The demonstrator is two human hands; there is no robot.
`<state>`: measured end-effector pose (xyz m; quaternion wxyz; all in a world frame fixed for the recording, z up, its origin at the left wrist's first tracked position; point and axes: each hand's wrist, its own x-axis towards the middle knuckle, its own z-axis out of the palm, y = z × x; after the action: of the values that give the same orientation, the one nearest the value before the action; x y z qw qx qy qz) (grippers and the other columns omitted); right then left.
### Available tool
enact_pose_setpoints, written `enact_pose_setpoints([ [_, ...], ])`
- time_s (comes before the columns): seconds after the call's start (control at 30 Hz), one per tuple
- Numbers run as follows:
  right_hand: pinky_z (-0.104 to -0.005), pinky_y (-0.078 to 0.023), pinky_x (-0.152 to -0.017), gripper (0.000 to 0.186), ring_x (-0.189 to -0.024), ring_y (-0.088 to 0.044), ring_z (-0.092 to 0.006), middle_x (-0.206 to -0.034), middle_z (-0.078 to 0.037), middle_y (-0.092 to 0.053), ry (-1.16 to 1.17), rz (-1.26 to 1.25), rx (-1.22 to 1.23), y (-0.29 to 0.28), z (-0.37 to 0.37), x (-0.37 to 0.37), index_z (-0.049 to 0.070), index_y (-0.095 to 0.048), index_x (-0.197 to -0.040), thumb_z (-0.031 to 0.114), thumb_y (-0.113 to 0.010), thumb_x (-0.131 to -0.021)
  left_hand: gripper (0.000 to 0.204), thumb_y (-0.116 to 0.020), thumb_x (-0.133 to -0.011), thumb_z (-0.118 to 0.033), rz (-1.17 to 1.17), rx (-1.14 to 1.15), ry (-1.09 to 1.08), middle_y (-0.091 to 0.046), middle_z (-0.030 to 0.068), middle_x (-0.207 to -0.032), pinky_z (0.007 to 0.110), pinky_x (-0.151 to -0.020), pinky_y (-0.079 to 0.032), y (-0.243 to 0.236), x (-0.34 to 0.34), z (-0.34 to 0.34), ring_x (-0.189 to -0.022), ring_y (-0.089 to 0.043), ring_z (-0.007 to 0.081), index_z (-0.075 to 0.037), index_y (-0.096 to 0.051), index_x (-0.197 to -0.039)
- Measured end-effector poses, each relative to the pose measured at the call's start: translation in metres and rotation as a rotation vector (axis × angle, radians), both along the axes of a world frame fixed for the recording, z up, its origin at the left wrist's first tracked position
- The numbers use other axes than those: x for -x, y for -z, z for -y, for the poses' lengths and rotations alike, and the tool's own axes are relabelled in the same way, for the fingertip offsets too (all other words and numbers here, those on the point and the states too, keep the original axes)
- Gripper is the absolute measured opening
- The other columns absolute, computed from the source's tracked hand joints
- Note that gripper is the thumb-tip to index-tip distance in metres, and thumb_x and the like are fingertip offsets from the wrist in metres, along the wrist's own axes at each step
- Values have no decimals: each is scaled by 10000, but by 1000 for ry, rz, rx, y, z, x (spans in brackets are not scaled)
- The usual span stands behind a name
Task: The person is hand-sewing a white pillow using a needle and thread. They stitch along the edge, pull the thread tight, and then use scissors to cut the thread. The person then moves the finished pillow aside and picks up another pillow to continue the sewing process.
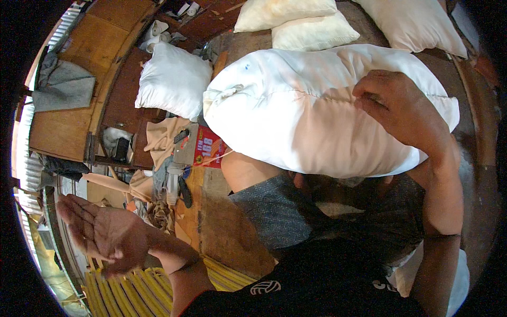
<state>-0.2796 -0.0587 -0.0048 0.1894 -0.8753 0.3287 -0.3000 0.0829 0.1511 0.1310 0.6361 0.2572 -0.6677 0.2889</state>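
Observation:
A large, stuffed white pillow (253, 121) lies across my lap, a puckered seam running along its middle and gathered cloth at its left end. Over the right part of that seam is my right hand (393, 103), its fingers bent and drawn together. Whatever the fingertips pinch is hidden or too small to name. Away from the pillow, out at the lower left, my left hand (108, 235) is held palm up with its fingers stretched. Nothing shows in that palm.
More stuffed pillows (314, 34) lie at the back, and a smaller white pillow (174, 79) leans by a wooden cabinet (79, 127). Left of my knee are a red printed sheet (210, 148), cloth scraps and a clear bottle (172, 185). A yellow slatted surface (127, 293) is at lower left.

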Motion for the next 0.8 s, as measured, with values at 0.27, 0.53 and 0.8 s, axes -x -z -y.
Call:
enact_pose_setpoints([
  [0.27,-333,-527,-759,103,-866,-687,-262,-922,-146,-698,-161,480,-84,-13,-44,-28,-15,-695,-975,-8,-671,-875,949,-367,-901,-770,-188,-491,943,-194,358,-1555,559,-1212,-18,89,97,56,-1489,-103,469,-90,-233,-1550],
  [0.53,-382,-536,-680,156,-773,-674,-308,-889,-141,-683,-157,592,-160,6,-48,-49,42,-673,-1041,53,-644,-888,964,-362,-922,-748,-516,-636,1158,-145,375,-1556,565,-1215,-20,129,136,105,-1473,-85,517,-27,-225,-1547],
  [0.8,-381,-568,-761,331,-869,-675,-281,-952,-84,-687,-358,518,122,18,-55,-53,106,-689,-1122,89,-694,-792,917,-357,-940,-725,-739,-732,1231,-120,364,-1570,556,-1217,-6,156,160,91,-1484,-69,499,-46,-247,-1547],
])
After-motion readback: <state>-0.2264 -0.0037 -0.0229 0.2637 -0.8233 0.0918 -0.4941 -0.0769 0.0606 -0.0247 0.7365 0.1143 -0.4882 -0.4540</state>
